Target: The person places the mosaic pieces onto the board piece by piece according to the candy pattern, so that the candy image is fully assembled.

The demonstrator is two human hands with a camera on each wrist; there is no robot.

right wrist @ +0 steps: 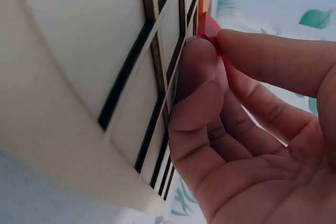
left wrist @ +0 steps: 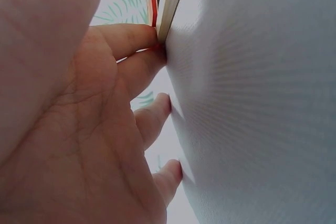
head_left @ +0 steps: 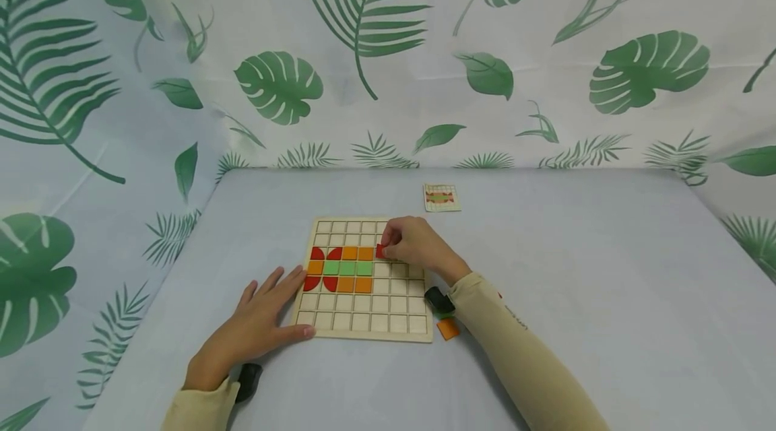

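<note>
A square wooden grid board (head_left: 364, 323) lies on the table with red, orange and green tiles filling part of three rows on its left side. My right hand (head_left: 415, 242) pinches a red tile (head_left: 380, 251) between thumb and fingers, just right of the top row's orange tiles. The right wrist view shows this red tile (right wrist: 209, 27) at the fingertips, tilted against the grid. My left hand (head_left: 261, 320) is spread flat, its fingertips and thumb touching the board's left edge. In the left wrist view two fingers (left wrist: 139, 40) touch the board's side while others rest on the cloth.
A small pattern card (head_left: 442, 198) lies behind the board, to the right. An orange tile (head_left: 448, 329) sits by the board's lower right corner, with a green piece partly hidden under the right wrist. A leaf-printed curtain (head_left: 388, 81) hangs behind the table.
</note>
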